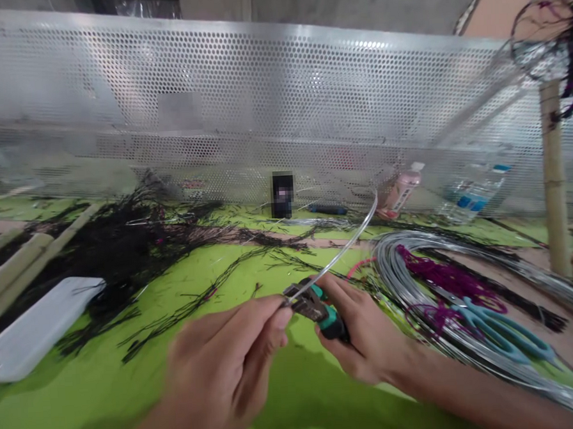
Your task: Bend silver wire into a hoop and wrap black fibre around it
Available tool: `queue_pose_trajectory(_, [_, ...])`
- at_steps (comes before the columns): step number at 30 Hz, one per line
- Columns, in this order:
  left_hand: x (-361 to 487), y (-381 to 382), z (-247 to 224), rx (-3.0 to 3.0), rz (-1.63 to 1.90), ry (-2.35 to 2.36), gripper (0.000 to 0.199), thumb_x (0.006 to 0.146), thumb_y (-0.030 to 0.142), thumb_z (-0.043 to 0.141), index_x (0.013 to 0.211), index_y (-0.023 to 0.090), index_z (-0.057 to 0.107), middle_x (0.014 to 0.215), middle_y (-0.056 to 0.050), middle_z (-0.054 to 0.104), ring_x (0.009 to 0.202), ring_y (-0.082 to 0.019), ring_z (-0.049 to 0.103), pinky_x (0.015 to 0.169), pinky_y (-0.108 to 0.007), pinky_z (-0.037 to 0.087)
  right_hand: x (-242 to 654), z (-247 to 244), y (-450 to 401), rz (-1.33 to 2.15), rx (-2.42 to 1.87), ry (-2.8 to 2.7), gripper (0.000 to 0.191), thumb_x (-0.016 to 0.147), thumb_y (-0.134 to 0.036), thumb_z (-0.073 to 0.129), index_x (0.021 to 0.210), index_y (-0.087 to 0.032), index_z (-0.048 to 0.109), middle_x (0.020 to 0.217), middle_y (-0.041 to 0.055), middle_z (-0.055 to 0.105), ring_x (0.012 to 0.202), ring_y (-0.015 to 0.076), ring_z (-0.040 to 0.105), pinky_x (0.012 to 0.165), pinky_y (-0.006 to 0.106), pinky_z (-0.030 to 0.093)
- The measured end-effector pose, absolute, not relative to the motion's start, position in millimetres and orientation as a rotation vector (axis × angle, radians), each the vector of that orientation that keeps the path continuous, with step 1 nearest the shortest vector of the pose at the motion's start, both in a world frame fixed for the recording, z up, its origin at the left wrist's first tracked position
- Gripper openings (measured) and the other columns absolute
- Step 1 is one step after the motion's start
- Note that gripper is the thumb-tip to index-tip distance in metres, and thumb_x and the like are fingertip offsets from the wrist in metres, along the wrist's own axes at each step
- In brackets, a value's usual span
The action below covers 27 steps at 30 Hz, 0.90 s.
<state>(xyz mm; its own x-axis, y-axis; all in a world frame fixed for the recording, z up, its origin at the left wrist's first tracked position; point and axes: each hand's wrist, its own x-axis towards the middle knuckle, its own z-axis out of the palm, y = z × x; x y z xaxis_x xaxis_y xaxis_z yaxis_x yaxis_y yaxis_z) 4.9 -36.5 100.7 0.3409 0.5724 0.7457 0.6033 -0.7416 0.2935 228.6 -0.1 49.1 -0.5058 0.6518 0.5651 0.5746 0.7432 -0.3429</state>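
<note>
A length of silvery wire [348,244] rises in a curve toward the upper right from between my hands. Its lower end is pinched between the thumb and fingers of my left hand [231,352]. Wrapped round the dark-green and black handles of a pair of pliers [315,306] is my right hand [362,329]. The pliers' metal jaws meet the wire just beside my left fingertips; whether they are fully closed on it I cannot tell. Both hands are above the green tabletop [296,393].
On the right lie a big wire coil [395,266], purple cord [456,279] and blue-handled scissors [504,337]. A pink bottle [400,192] and a clear bottle [472,192] lean by the perforated metal panel [241,82]. Left are black strands [139,254], a white phone-like slab [43,330] and bamboo poles [25,266].
</note>
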Motion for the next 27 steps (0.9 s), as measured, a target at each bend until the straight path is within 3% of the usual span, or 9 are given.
queue_pose_trajectory(5, [5.6,-37.6,101.8,-2.553,-1.310,-1.144,0.020,0.101,0.021,0.048,0.085,0.024,0.059,0.058,0.007,0.062,0.043,-0.010,0.053,0.049,-0.022,0.041,224.3,45.6,7.2,0.013,-0.852,-2.203,0.049,0.079,-0.025,0.048,0.127,-0.019,0.043,0.100,0.0105,0.065,0.082,0.0253,0.063,0.068,0.044,0.058])
queue_pose_trajectory(12, [4.6,-39.4,95.5,-2.525,-1.365,-1.193,0.014,0.101,0.024,0.048,0.098,0.028,0.061,0.065,0.008,0.069,0.047,-0.010,0.057,0.052,-0.021,0.045,220.8,41.3,13.0,-0.087,-0.808,-2.186,0.047,0.077,-0.025,0.046,0.124,-0.019,0.044,0.105,0.0118,0.067,0.091,0.0270,0.068,0.072,0.042,0.061])
queue_pose_trajectory(16, [1.7,-38.6,90.0,-2.520,-1.346,-1.134,0.013,0.102,0.021,0.050,0.105,0.026,0.062,0.076,0.006,0.074,0.056,-0.010,0.064,0.062,-0.019,0.050,221.7,38.0,14.2,-0.136,-0.821,-2.190,0.048,0.076,-0.024,0.046,0.124,-0.019,0.043,0.105,0.0121,0.068,0.090,0.0271,0.069,0.073,0.042,0.061])
queue_pose_trajectory(22, [3.2,-35.9,88.2,-2.473,-1.342,-1.074,0.015,0.104,0.024,0.048,0.103,0.024,0.063,0.078,0.004,0.075,0.060,-0.010,0.068,0.061,-0.018,0.051,224.5,36.4,12.6,-0.165,-0.858,-2.201,0.049,0.075,-0.021,0.045,0.123,-0.018,0.043,0.105,0.0132,0.069,0.090,0.0275,0.070,0.068,0.039,0.060])
queue_pose_trajectory(27, [5.8,-31.1,85.9,-2.394,-1.347,-1.039,0.016,0.104,0.021,0.047,0.102,0.022,0.063,0.075,0.004,0.075,0.058,-0.010,0.069,0.059,-0.019,0.051,223.5,34.1,8.3,-0.127,-0.911,-2.202,0.040,0.076,-0.020,0.044,0.116,-0.019,0.044,0.090,0.0092,0.068,0.071,0.0217,0.066,0.053,0.030,0.051])
